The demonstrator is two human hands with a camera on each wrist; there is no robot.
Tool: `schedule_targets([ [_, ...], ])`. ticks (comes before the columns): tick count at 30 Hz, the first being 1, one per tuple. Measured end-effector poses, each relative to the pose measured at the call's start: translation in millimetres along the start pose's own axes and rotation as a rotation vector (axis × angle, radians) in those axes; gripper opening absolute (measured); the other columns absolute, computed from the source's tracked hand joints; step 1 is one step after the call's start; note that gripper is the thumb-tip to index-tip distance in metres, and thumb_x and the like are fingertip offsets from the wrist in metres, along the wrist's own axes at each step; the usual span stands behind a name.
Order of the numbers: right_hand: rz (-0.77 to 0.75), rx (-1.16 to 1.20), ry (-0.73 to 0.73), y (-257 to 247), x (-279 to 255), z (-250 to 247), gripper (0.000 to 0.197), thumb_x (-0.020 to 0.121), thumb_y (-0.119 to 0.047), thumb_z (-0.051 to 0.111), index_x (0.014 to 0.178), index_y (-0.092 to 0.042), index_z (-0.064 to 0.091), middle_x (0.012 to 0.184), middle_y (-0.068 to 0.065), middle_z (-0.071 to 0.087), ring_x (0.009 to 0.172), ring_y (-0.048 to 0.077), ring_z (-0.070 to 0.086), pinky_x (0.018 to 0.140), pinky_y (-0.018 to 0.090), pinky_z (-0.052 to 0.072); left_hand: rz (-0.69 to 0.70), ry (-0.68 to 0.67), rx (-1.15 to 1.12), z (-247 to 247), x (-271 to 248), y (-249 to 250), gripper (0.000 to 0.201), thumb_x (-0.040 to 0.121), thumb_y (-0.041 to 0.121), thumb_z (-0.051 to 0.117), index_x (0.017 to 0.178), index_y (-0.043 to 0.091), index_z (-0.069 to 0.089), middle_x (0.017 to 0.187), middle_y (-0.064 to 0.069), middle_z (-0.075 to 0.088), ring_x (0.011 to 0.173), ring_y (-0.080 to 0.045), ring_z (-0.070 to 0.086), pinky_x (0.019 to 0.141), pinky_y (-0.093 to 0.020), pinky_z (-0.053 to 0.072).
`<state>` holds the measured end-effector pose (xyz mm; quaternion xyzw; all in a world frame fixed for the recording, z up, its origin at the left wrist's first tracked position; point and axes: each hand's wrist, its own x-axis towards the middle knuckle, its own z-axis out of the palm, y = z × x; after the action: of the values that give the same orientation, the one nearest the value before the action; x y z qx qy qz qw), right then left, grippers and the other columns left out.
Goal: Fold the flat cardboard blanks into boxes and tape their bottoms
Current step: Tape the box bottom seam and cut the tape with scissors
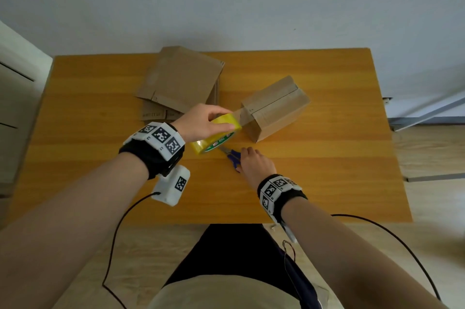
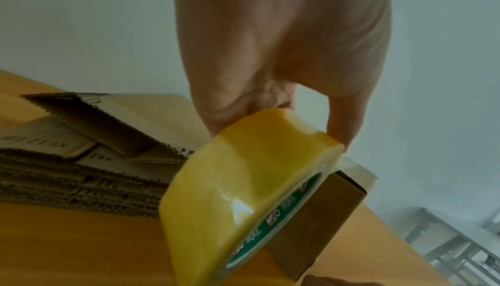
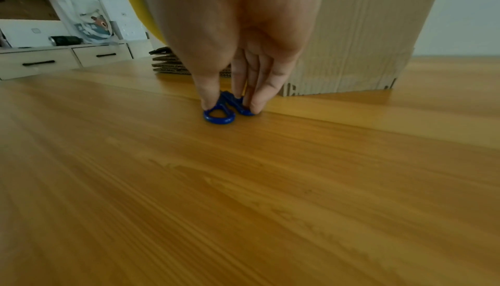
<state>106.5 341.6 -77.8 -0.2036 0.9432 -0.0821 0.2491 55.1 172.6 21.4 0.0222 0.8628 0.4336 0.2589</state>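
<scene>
A folded cardboard box (image 1: pixel 276 110) stands bottom-up at the table's middle right, its two flaps closed along a centre seam. My left hand (image 1: pixel 222 121) grips a yellow tape roll (image 1: pixel 217 139) just left of the box. A clear strip of tape (image 1: pixel 237 116) runs from the roll to the box's near end. In the left wrist view the left hand (image 2: pixel 280 128) holds the roll (image 2: pixel 243 194) from above, against the box (image 2: pixel 324 215). My right hand (image 3: pixel 230 103) pinches the handles of blue scissors (image 3: pixel 219 116) lying on the table. The scissors (image 1: pixel 232 155) lie just under the roll.
A stack of flat cardboard blanks (image 1: pixel 181 77) lies at the back left of the wooden table (image 1: pixel 327 170). A white cabinet (image 1: pixel 17 87) stands left of the table, a metal frame (image 1: pixel 427 112) to its right. Cables hang from both wrists.
</scene>
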Motion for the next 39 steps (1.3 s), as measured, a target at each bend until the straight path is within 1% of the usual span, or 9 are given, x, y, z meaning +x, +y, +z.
schedule_targets([
  [5, 0.037, -0.051, -0.048, -2.4, 0.3, -3.8, 0.028, 0.099, -0.008, 0.038, 0.125, 0.001, 0.045, 0.124, 0.015, 0.050, 0.113, 0.029, 0.053, 0.079, 0.035, 0.049, -0.005, -0.023, 0.005, -1.7, -0.4, 5.4, 0.044, 0.086, 0.018, 0.066, 0.127, 0.010, 0.055, 0.114, -0.005, 0.064, 0.103, -0.016, 0.063, 0.085, -0.022, 0.051],
  [10, 0.066, -0.066, -0.141, 5.7, -3.6, -14.3, 0.023, 0.099, -0.012, 0.041, 0.117, 0.001, 0.048, 0.115, 0.015, 0.056, 0.102, 0.031, 0.060, 0.071, 0.035, 0.046, -0.030, -0.060, 0.056, -5.2, 1.9, 7.0, 0.045, 0.087, 0.019, 0.065, 0.130, 0.015, 0.053, 0.118, -0.009, 0.062, 0.106, -0.021, 0.060, 0.094, -0.035, 0.049],
  [12, 0.056, -0.038, -0.213, 13.6, -8.8, -22.6, 0.023, 0.099, -0.015, 0.044, 0.116, 0.000, 0.048, 0.112, 0.016, 0.058, 0.097, 0.032, 0.061, 0.067, 0.033, 0.042, -0.039, -0.070, 0.079, -6.8, 2.7, 8.0, 0.044, 0.087, 0.020, 0.065, 0.129, 0.017, 0.053, 0.119, -0.011, 0.061, 0.107, -0.021, 0.058, 0.096, -0.034, 0.047],
  [14, 0.050, 0.053, -0.267, 22.8, -16.4, -31.9, 0.025, 0.097, -0.017, 0.048, 0.116, -0.001, 0.049, 0.111, 0.016, 0.060, 0.091, 0.030, 0.059, 0.066, 0.033, 0.041, -0.048, -0.075, 0.092, -7.9, 2.4, 9.4, 0.044, 0.087, 0.019, 0.065, 0.129, 0.017, 0.053, 0.123, -0.012, 0.059, 0.105, -0.018, 0.053, 0.094, -0.031, 0.043],
  [20, 0.174, 0.584, -0.422, 56.8, -39.2, -50.1, 0.026, 0.091, -0.019, 0.062, 0.112, -0.003, 0.060, 0.101, 0.015, 0.068, 0.075, 0.024, 0.067, 0.073, 0.039, 0.059, -0.062, -0.079, 0.125, -8.5, 1.0, 11.3, 0.044, 0.088, 0.018, 0.063, 0.131, 0.015, 0.052, 0.130, -0.007, 0.053, 0.119, -0.021, 0.047, 0.087, -0.025, 0.035],
  [25, 0.234, 0.829, -0.475, 69.8, -53.4, -64.7, 0.048, 0.079, -0.032, 0.076, 0.114, -0.007, 0.056, 0.111, 0.007, 0.062, 0.076, 0.013, 0.065, 0.065, 0.026, 0.057, -0.075, -0.081, 0.124, -9.0, 2.0, 10.7, 0.042, 0.088, 0.019, 0.063, 0.129, 0.016, 0.052, 0.131, -0.008, 0.052, 0.123, -0.025, 0.046, 0.089, -0.026, 0.036],
  [29, 0.284, 1.064, -0.507, 70.0, -57.5, -69.8, 0.043, 0.083, -0.037, 0.070, 0.111, -0.007, 0.057, 0.104, 0.008, 0.058, 0.087, 0.020, 0.061, 0.079, 0.038, 0.058, -0.091, -0.076, 0.126, -9.0, 4.1, 9.2, 0.040, 0.088, 0.022, 0.064, 0.126, 0.018, 0.054, 0.131, -0.009, 0.052, 0.122, -0.027, 0.046, 0.094, -0.032, 0.038],
  [34, 0.262, 1.334, -0.472, 58.8, -51.8, -77.0, 0.049, 0.075, -0.045, 0.063, 0.103, -0.005, 0.055, 0.094, 0.008, 0.056, 0.076, 0.020, 0.059, 0.072, 0.040, 0.057, -0.109, -0.060, 0.125, -9.2, 6.7, 7.0, 0.044, 0.087, 0.024, 0.065, 0.129, 0.016, 0.052, 0.138, -0.009, 0.048, 0.129, -0.026, 0.041, 0.094, -0.030, 0.036],
  [39, 0.234, 1.346, -0.443, 51.1, -43.5, -80.6, 0.047, 0.079, -0.046, 0.060, 0.100, -0.003, 0.057, 0.091, 0.008, 0.057, 0.072, 0.019, 0.059, 0.068, 0.039, 0.058, -0.114, -0.066, 0.117, -10.6, 8.5, 4.5, 0.042, 0.086, 0.026, 0.066, 0.126, 0.019, 0.055, 0.133, -0.009, 0.052, 0.125, -0.026, 0.047, 0.101, -0.037, 0.041],
])
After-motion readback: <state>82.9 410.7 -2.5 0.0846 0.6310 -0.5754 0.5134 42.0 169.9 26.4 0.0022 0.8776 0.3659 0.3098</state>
